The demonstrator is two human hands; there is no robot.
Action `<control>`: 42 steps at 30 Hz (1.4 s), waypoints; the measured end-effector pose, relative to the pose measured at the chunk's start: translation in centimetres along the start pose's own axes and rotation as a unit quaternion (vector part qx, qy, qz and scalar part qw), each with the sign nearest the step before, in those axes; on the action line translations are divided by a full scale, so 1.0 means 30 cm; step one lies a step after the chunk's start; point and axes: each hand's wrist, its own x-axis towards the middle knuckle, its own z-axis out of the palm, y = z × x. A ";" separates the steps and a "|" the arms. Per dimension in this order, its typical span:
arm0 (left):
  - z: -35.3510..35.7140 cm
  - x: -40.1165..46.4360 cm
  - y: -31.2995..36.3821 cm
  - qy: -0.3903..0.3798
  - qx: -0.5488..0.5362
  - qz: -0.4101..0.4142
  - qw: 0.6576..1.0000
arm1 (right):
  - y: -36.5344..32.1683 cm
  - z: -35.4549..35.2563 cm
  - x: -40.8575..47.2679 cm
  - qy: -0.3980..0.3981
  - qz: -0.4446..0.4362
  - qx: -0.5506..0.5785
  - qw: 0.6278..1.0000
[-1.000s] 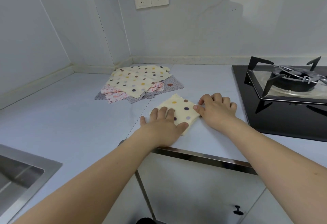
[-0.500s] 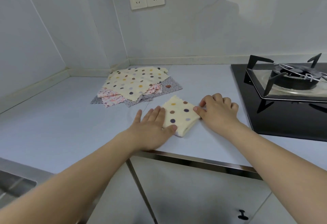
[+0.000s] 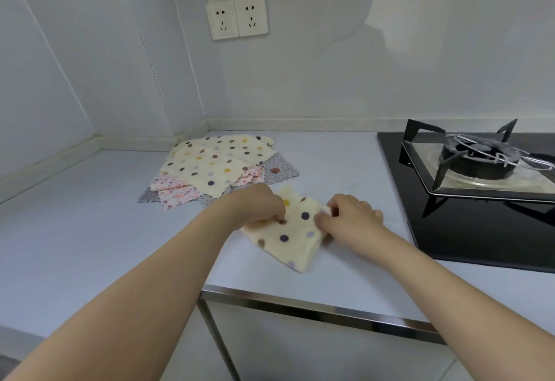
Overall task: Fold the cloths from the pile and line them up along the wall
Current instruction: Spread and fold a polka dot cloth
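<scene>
A folded cream cloth with coloured dots [image 3: 295, 235] lies on the grey counter [image 3: 90, 230] near the front edge. My left hand [image 3: 258, 204] pinches its left side with curled fingers. My right hand [image 3: 350, 218] pinches its right corner between thumb and fingers. Behind them, near the wall corner, sits the pile of cloths [image 3: 219, 167]: a cream dotted one on top, pink flowered ones under it, a grey one at the bottom.
A black gas hob [image 3: 468, 200] with a burner and metal pan support fills the counter's right side. Two wall sockets [image 3: 237, 20] hang above the pile. A low ledge runs along the back wall [image 3: 300, 123]. A metal strip edges the counter front.
My left hand lay flat on the folded cloth; now its fingers are curled and pinch the cloth's left side. My right hand's grip on the right corner has tightened. The camera has tilted up.
</scene>
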 end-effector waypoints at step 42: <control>-0.255 -0.065 0.809 0.063 -0.319 0.068 0.943 | -0.123 -0.930 0.243 0.103 0.263 0.339 0.897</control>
